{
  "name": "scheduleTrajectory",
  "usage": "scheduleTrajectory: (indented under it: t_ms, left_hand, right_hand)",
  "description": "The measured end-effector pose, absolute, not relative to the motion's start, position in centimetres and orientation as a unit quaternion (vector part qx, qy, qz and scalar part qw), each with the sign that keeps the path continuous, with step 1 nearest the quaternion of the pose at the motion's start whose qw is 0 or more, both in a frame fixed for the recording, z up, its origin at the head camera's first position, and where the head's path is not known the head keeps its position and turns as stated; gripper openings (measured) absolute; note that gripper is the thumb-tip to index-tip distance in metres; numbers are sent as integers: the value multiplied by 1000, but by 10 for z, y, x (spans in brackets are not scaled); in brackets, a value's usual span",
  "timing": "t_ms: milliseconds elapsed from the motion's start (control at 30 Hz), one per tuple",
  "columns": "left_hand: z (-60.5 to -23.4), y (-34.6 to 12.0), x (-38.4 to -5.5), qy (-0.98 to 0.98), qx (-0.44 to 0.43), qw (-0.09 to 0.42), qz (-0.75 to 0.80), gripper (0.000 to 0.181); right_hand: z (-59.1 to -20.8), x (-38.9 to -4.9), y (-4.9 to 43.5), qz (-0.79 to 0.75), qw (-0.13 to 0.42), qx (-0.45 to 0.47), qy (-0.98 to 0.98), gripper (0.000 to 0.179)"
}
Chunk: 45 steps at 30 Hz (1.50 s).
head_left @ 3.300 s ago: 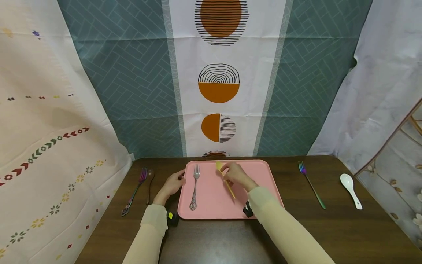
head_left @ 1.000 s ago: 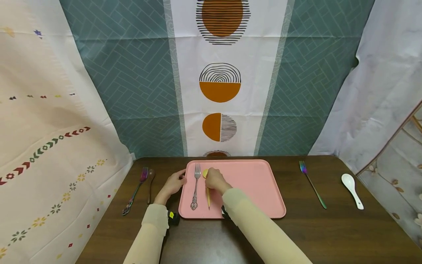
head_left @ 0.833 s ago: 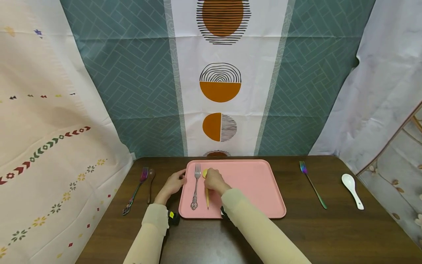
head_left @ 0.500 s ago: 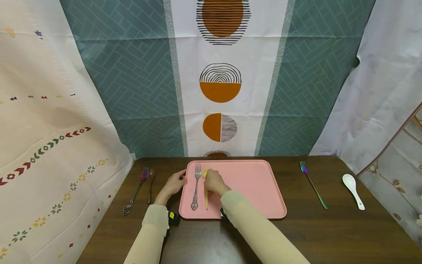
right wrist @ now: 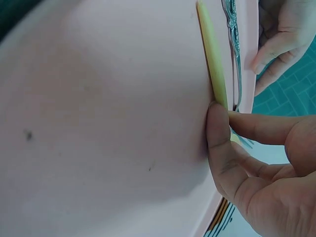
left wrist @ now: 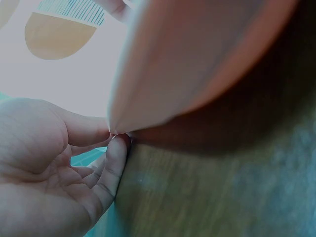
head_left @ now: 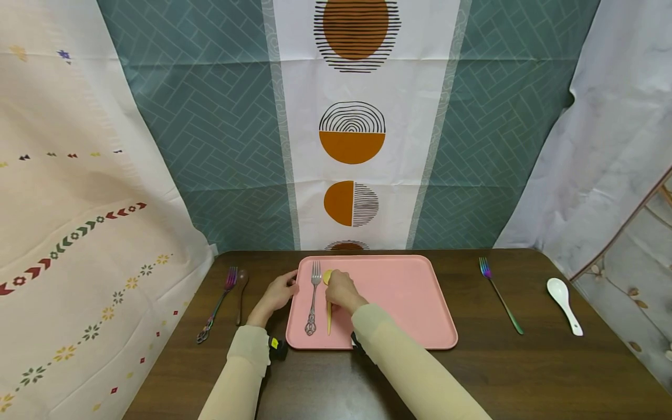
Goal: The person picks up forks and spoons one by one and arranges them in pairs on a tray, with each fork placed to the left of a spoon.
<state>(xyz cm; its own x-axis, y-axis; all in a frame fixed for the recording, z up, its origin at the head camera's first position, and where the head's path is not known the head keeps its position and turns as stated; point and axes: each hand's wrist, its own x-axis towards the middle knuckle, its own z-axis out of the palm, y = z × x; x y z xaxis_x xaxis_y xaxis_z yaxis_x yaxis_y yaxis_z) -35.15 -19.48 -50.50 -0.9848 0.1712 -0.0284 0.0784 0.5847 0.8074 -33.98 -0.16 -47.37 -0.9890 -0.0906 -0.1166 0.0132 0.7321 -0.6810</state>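
Note:
A pink tray (head_left: 399, 300) lies on the dark wooden table, its left rim pinched between the thumb and fingers of my left hand (head_left: 275, 293). My right hand (head_left: 343, 290) is over the tray's left half and pinches a yellow spoon (head_left: 329, 321) by its handle. The spoon's round head points away from me, partly covered by the fingers. Just left of it, a silver fork (head_left: 314, 297) with an ornate handle lies nearly parallel on the tray. In the right wrist view, thumb and fingertip meet at the yellow handle (right wrist: 213, 59), close over the tray surface.
Left of the tray are a purple-green ornate fork (head_left: 217, 306) and a brown spoon (head_left: 240, 297). To the right lie a rainbow-coloured fork (head_left: 499, 294) and a white spoon (head_left: 564, 306). A patterned cloth (head_left: 349, 192) hangs behind the table.
My right hand has brought the yellow spoon leftward from the tray's middle and turned it straight, beside the silver fork. Over the last half second it barely moves. My left hand stays at the rim.

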Motion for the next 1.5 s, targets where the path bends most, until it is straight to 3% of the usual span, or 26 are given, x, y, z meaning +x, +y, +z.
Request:
scheduleTrajectory:
  t_ms: [367, 567, 733, 1300, 1500]
  left_hand:
    - [-506, -196, -351, 889, 72, 53, 449, 53]
    - [-505, -198, -352, 890, 68, 50, 449, 54]
    - [-505, -198, -352, 891, 71, 50, 447, 54]
    - [-506, -195, -350, 889, 65, 52, 450, 53]
    - [-504, -194, -351, 889, 67, 50, 449, 52]
  right_hand:
    - [-473, -339, 0, -363, 79, -22, 928, 34]
    - [-468, -341, 7, -366, 97, -37, 925, 12]
    - [-465, -341, 17, -336, 87, -68, 936, 25]
    - [-456, -342, 60, -339, 58, -119, 931, 21]
    - [-454, -346, 83, -368, 83, -123, 918, 25]
